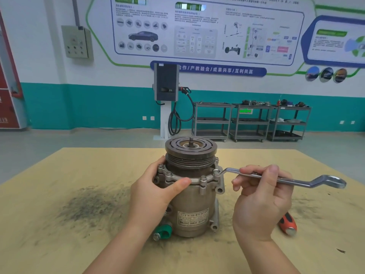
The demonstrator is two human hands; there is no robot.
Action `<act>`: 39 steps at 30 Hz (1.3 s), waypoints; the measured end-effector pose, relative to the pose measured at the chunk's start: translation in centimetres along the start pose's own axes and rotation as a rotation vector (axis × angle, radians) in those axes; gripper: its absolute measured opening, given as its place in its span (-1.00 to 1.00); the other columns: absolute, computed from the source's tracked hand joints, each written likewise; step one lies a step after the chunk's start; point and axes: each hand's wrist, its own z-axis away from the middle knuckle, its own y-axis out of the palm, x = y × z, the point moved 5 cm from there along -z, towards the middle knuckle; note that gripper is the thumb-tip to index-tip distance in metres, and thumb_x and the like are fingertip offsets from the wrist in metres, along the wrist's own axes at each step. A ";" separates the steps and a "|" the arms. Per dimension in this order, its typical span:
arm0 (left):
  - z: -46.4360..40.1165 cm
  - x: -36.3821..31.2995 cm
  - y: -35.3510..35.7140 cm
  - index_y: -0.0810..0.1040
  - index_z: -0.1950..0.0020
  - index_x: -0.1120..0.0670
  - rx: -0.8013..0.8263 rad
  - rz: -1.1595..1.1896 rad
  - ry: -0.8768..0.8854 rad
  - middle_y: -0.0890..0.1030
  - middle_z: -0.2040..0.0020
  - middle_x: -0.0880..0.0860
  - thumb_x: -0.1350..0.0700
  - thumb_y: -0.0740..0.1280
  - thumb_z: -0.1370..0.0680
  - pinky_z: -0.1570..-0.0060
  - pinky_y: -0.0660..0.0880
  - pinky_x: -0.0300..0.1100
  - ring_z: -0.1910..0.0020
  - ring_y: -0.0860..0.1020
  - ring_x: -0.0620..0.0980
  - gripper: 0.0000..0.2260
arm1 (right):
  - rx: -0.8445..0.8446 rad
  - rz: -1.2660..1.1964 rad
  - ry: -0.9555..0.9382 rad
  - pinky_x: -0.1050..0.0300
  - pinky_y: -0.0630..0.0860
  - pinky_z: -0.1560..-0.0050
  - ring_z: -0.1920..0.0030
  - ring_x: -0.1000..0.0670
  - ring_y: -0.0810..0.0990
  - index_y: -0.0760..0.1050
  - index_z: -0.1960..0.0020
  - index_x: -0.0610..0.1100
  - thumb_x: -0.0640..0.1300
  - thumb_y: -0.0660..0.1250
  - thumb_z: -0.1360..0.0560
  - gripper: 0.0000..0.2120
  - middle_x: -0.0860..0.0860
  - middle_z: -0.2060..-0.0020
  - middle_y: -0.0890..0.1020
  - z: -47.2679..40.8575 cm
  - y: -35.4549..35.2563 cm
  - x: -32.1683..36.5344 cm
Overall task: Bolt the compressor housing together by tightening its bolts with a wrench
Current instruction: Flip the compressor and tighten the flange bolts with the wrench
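A grey-brown compressor point(194, 206) stands upright on the table with its grooved pulley point(190, 149) on top. Several bolts point(203, 178) ring the housing flange below the pulley. My left hand point(156, 190) grips the flange from the left, thumb across its front. My right hand point(260, 198) holds the shank of a silver double ring wrench point(292, 179). The wrench's left ring sits over the bolt point(216, 171) on the flange's right side. Its other ring end sticks out free to the right.
The table top point(59, 214) is tan board with a dark smudge left of the compressor. An orange-handled tool point(287, 223) lies at the right behind my right hand. A green cap point(163, 232) sits at the compressor's base. Grey carts point(248, 121) and a charging post point(166, 99) stand at the far wall.
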 end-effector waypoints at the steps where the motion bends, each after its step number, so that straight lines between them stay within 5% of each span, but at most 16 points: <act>1: 0.2 0.0 0.0 0.55 -0.30 -0.20 -0.028 -0.018 0.002 0.66 -0.02 -0.34 -0.33 0.48 -0.15 0.08 0.59 -0.36 -0.02 0.62 -0.33 -0.28 | 0.009 0.018 -0.015 0.17 0.43 0.42 0.48 -0.05 0.52 0.41 0.16 0.05 -0.13 0.10 -0.62 -0.77 -0.02 0.36 0.62 0.0 -0.1 0.1; 7: 0.7 -0.4 -0.1 0.52 -0.37 -0.16 -0.097 -0.093 -0.001 0.65 -0.02 -0.37 -0.40 0.46 -0.14 -0.01 0.63 -0.18 -0.02 0.60 -0.36 -0.18 | 0.155 0.049 -0.219 0.11 0.49 0.32 0.39 -0.06 0.54 0.50 0.07 0.19 -0.07 0.17 -0.63 -0.78 -0.02 0.26 0.61 1.3 0.9 1.3; 14: 1.3 -0.7 0.8 0.48 -0.37 -0.24 -0.128 -0.119 0.022 0.63 -0.05 -0.39 -0.44 0.43 -0.17 0.03 0.57 -0.29 -0.04 0.59 -0.37 -0.22 | 0.397 0.114 -0.382 0.01 0.50 0.34 0.34 -0.04 0.55 0.48 -0.05 0.19 -0.06 0.16 -0.66 -0.82 -0.08 0.20 0.57 0.9 1.3 1.3; 18: 0.5 -0.4 0.7 0.45 -0.35 -0.25 -0.025 -0.081 0.025 0.59 -0.13 -0.39 -0.43 0.42 -0.20 0.04 0.56 -0.36 -0.10 0.55 -0.38 -0.25 | 0.253 -0.009 -0.231 0.10 0.52 0.32 0.37 -0.06 0.59 0.45 0.03 0.02 -0.08 0.12 -0.67 -0.84 -0.02 0.22 0.64 -0.8 -0.1 1.5; 22: -1.5 0.0 0.4 0.18 -0.50 -0.26 0.241 0.057 -0.090 0.40 -0.41 -0.30 -0.34 0.51 -0.14 -0.12 0.47 -0.35 -0.33 0.44 -0.29 -0.02 | 0.087 -0.205 0.320 0.22 0.45 0.43 0.49 -0.02 0.53 0.37 0.17 -0.18 -0.20 0.04 -0.66 -0.74 -0.08 0.38 0.62 -2.7 -1.2 -0.8; 25: -2.2 -0.1 0.7 0.27 -0.34 -0.37 0.340 0.102 -0.115 0.53 -0.23 -0.37 -0.24 0.55 -0.14 0.03 0.56 -0.38 -0.20 0.56 -0.30 -0.17 | 0.104 -0.316 0.624 0.25 0.40 0.48 0.52 0.00 0.47 0.37 0.22 -0.17 -0.18 0.05 -0.66 -0.70 -0.09 0.41 0.59 -2.4 -0.7 -2.2; 32: -1.4 -0.3 0.9 0.28 -0.29 -0.41 0.333 0.104 -0.068 0.53 -0.15 -0.47 -0.17 0.58 -0.17 0.01 0.56 -0.38 -0.21 0.55 -0.30 -0.22 | 0.246 -0.284 0.604 0.21 0.45 0.46 0.48 -0.02 0.52 0.38 0.19 -0.20 -0.19 0.04 -0.67 -0.70 -0.14 0.36 0.61 -1.9 0.2 -1.9; 36: -0.6 -0.3 0.8 0.25 -0.26 -0.50 0.229 0.063 -0.067 0.49 -0.30 -0.35 -0.23 0.57 -0.15 -0.26 0.54 -0.11 -0.31 0.50 -0.23 -0.21 | 0.227 -0.233 0.625 0.21 0.44 0.48 0.49 -0.02 0.51 0.39 0.21 -0.19 -0.19 0.05 -0.67 -0.69 -0.12 0.37 0.60 -2.2 0.0 -2.1; 39: -0.2 -0.5 0.7 0.22 -0.24 -0.55 0.182 0.028 -0.064 0.43 -0.38 -0.27 -0.27 0.56 -0.13 -0.34 0.48 0.04 -0.36 0.47 -0.15 -0.21 | 0.242 -0.127 0.335 0.17 0.46 0.44 0.48 -0.06 0.52 0.43 0.15 -0.11 -0.15 0.10 -0.67 -0.75 -0.11 0.34 0.62 -1.3 -0.1 -0.7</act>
